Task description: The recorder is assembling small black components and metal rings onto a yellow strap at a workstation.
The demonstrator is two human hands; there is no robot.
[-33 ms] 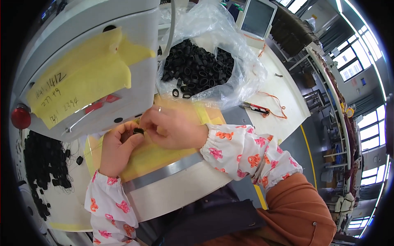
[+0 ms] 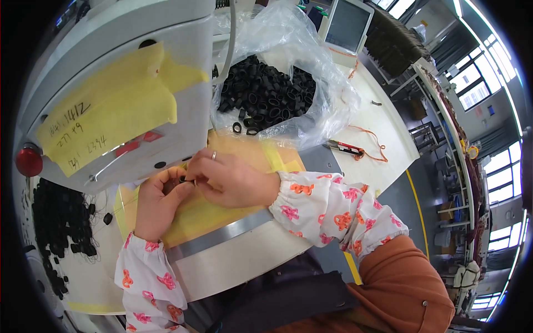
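Note:
Between the thumb and forefinger of my left hand (image 2: 158, 202) sits a small black ring (image 2: 182, 179), mostly covered by fingers. My right hand (image 2: 236, 180), wearing a finger ring, meets it from the other side with thumb and fingertips pinched at its edge. Both hands are over a yellow-taped work surface (image 2: 222, 213), just below the head of a grey machine (image 2: 191, 119). Beyond them, a clear plastic bag (image 2: 338, 111) lies open around a heap of black rings (image 2: 266, 94). Two loose rings lie at the bag's near edge.
On the left is a pile of black pieces (image 2: 58, 222) with loose threads. A red-and-black cutter (image 2: 344, 147) and an orange cord (image 2: 375, 157) lie right of the bag. A red knob (image 2: 29, 161) juts from the machine; a screen (image 2: 347, 25) stands at the back.
My right fingertips have closed in on the black ring, which now shows less between the fingers. The left hand has stayed nearly in place.

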